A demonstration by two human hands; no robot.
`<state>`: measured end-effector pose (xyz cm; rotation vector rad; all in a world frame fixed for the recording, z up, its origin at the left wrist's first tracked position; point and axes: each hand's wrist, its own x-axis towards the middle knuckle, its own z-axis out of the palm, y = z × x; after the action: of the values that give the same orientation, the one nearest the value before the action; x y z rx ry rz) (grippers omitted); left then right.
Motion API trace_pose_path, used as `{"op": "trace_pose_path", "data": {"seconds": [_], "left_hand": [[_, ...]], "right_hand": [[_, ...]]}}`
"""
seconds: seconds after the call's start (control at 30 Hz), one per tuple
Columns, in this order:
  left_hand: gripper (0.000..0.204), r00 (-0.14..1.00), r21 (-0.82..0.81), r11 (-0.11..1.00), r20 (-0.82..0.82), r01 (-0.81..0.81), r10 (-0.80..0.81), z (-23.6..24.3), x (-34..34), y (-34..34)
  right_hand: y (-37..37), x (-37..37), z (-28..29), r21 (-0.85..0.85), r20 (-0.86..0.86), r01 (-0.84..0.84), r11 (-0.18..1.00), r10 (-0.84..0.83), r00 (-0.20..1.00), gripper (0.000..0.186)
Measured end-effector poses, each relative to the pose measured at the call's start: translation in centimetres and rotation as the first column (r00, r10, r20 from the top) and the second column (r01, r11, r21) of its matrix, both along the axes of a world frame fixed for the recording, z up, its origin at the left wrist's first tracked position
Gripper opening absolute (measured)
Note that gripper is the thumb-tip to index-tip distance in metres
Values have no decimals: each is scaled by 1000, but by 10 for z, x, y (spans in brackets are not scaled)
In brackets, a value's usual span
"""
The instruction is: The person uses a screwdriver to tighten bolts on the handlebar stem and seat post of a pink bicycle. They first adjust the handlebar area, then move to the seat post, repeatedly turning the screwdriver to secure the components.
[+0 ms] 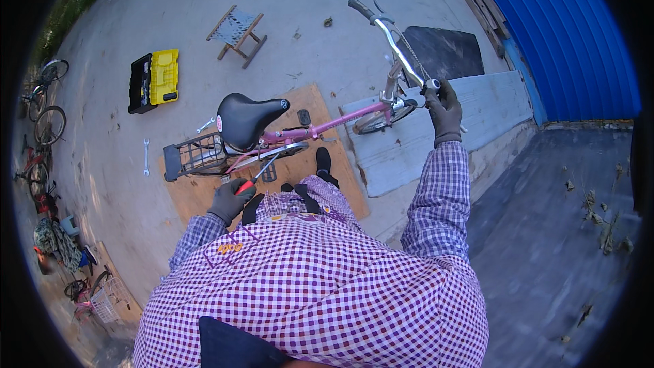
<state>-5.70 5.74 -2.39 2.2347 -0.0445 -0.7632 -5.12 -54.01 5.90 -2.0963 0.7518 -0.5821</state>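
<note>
A pink bicycle [340, 121] stands upright in front of me, its black saddle [246, 121] toward the left and its silver handlebar [403, 54] toward the right. My right hand [445, 110], in a dark grey glove, is closed round the near end of the handlebar and hides the grip there. In my gloved left hand [230, 201] is a screwdriver [246, 186] with a red handle, its shaft pointing up and right toward the rear of the bicycle. Behind the saddle sits a black rear rack [197, 155]. Whether the screwdriver's tip touches the bicycle, I cannot tell.
Under the bicycle lies a wooden board [178, 194]; one wrench [146, 157] and another wrench [206, 124] lie left of it. Beyond are an open black-and-yellow toolbox [163, 76] and a folding stool [237, 33]. Several bicycles [49, 126] stand far left; a blue corrugated wall [572, 34] rises right.
</note>
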Motion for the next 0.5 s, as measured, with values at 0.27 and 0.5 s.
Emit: {"op": "trace_pose_path", "data": {"seconds": [0.27, 0.5], "left_hand": [[55, 999, -75, 997, -54, -6, 2, 4, 45, -37], [49, 992, -127, 992, 120, -9, 25, 7, 110, -85]], "right_hand": [[11, -6, 10, 252, 162, -16, 968, -26, 986, 44], [10, -20, 36, 452, 222, -206, 868, 115, 968, 49]]}}
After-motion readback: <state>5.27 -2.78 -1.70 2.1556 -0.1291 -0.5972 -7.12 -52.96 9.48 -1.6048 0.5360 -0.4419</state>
